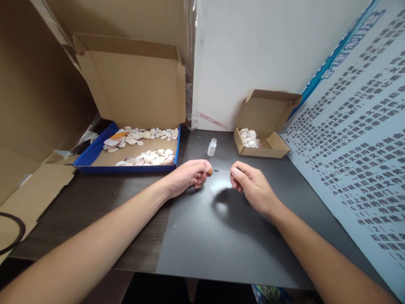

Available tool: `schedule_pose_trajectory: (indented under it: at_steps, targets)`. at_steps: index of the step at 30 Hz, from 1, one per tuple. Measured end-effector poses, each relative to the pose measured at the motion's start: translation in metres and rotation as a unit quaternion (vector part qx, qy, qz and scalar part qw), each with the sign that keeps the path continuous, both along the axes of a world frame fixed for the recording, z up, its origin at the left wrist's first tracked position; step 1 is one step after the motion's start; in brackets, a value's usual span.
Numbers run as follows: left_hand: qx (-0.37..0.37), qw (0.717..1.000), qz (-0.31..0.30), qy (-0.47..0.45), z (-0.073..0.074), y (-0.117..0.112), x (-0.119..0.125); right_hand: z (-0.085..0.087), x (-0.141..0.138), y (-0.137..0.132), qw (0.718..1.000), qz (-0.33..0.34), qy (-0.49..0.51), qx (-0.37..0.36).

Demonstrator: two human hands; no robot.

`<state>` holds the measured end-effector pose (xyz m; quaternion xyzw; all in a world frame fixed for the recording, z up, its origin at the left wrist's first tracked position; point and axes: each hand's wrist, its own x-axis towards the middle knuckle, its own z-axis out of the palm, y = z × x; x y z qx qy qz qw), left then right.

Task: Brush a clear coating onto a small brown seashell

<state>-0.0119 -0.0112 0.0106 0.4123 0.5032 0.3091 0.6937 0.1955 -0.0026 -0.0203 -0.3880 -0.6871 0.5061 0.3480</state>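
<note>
My left hand [189,173] pinches the shell [210,171] over the worktop [202,245], near the vial [211,147]; I'd keep that grip light. My right hand [251,183] is curled; I can't tell if it holds anything.

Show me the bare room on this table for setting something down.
Widest: the grey mat between the left forearm and right forearm. Also the dark wood between the blue box and left forearm. Crowded: around the left hand, with the glass bottle just beyond, and among the shells in the blue box.

A printed poster [354,126] (blue-edged) stands beside a white panel [268,46].
</note>
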Motion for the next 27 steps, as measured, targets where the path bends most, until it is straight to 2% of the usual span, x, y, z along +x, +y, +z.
schedule_pose_trajectory:
  at_steps: [2,6,10,14,18,22,23,26,27]
  targets:
    - [0.002,1.0,0.004,0.001,0.0006,0.0,0.0003,0.0001,0.0005,0.0005,0.998,0.021,0.04,-0.037]
    - [0.003,1.0,-0.004,0.015,0.0018,0.0001,0.0009,-0.0009,0.0015,0.0027,1.0,-0.012,-0.008,0.0]
    - [0.005,1.0,-0.007,0.019,0.0011,0.0006,0.0004,-0.0016,0.0017,0.005,0.994,0.026,0.083,-0.069]
    - [0.007,1.0,-0.014,0.018,-0.0004,0.0009,-0.0006,-0.0019,0.0016,0.005,1.0,-0.009,0.007,-0.004]
    - [0.006,1.0,-0.016,0.017,-0.0008,0.0008,-0.0008,-0.0026,0.0017,0.0036,0.993,0.03,0.098,-0.063]
    - [0.007,1.0,-0.017,0.017,-0.0006,0.0005,-0.0007,-0.0029,0.002,0.0032,1.0,-0.019,0.011,0.002]
    - [0.007,1.0,-0.016,0.018,-0.0004,0.0005,-0.0006,-0.0028,0.0021,0.0034,1.0,-0.023,0.019,0.004]
    - [0.006,1.0,-0.015,0.018,-0.0001,0.0005,-0.0004,-0.0027,0.002,0.004,0.992,0.024,0.111,-0.061]
    - [0.006,1.0,-0.015,0.017,0.0,0.0005,-0.0004,-0.0027,0.0019,0.0041,0.991,0.034,0.108,-0.07]
